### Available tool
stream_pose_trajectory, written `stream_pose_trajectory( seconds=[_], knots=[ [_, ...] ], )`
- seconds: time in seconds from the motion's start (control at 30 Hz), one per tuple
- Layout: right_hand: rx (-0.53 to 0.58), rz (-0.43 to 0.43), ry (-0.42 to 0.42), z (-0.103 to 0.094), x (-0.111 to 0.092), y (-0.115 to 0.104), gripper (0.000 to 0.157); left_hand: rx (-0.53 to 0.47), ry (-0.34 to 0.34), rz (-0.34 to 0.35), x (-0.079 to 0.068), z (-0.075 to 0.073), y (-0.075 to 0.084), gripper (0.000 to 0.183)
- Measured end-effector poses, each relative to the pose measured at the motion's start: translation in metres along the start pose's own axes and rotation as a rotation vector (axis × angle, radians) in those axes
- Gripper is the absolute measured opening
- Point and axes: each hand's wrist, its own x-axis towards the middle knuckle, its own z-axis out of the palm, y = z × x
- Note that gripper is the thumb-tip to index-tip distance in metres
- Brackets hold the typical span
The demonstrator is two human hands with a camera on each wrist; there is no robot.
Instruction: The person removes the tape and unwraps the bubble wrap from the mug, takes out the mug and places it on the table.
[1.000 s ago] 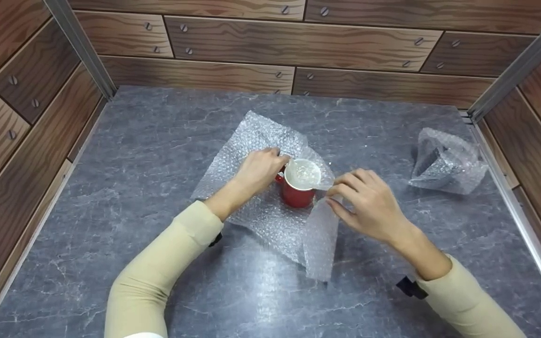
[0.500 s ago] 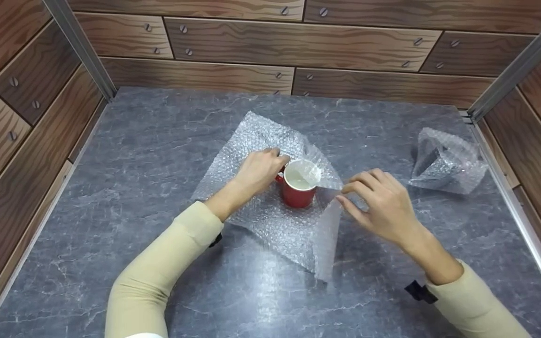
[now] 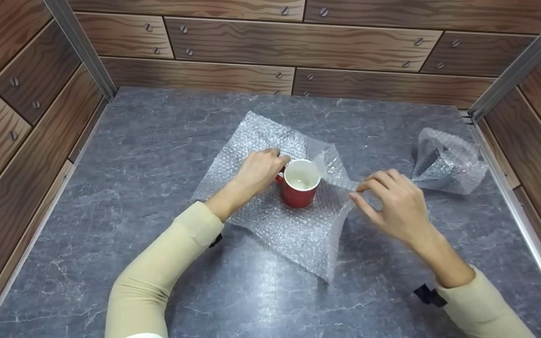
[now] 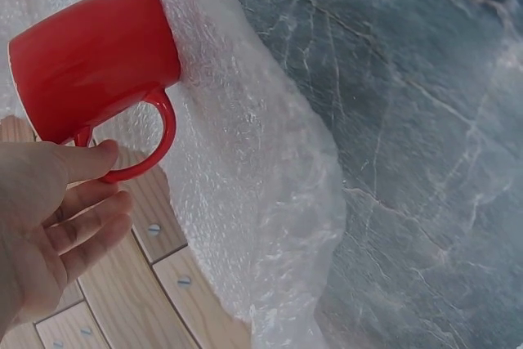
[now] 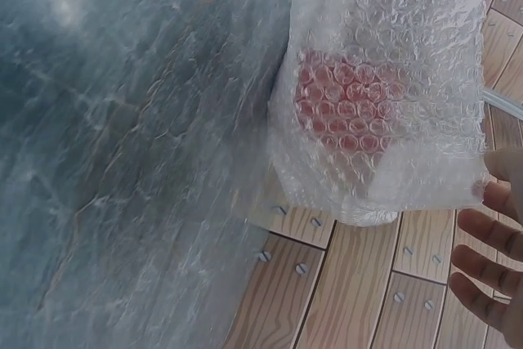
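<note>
A red mug (image 3: 297, 196) with a white inside stands upright on a sheet of bubble wrap (image 3: 270, 230). Its handle (image 4: 166, 132) is pinched between the thumb and fingers of my left hand (image 3: 260, 170), as the left wrist view shows closely. To the right of the mug, my right hand (image 3: 395, 203) pinches the raised right edge of the wrap between thumb and index finger. The other right fingers (image 5: 482, 263) stay loose. From the right wrist side, the mug shows only as a red patch through the bubbles.
At the right side of the dark marbled table (image 3: 148, 136) lies a separate bubble-wrapped bundle (image 3: 444, 164) with something dark inside. Wood-patterned walls (image 3: 298, 44) and metal posts (image 3: 89, 51) enclose the back and sides.
My right hand has moved to the right, drawing the wrap's edge off the mug's mouth and unfolding it outward. The left hand and the mug have stayed in place.
</note>
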Motion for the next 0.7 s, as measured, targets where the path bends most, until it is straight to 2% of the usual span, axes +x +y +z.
stream_pose_trajectory(
  seconds=[0.13,0.37,0.7],
  knots=[
    [-0.022,0.015,-0.005,-0.003,-0.004,0.006,0.033,-0.003,-0.005,0.001,0.0,0.0,0.0,0.015],
    [-0.085,0.029,-0.072,-0.007,-0.013,0.014,0.025,-0.004,-0.007,0.003,0.0,0.0,0.0,0.015],
    [-0.076,0.057,-0.076,-0.009,-0.025,0.024,0.021,-0.003,0.008,0.012,0.001,0.002,-0.001,0.014]
  ],
)
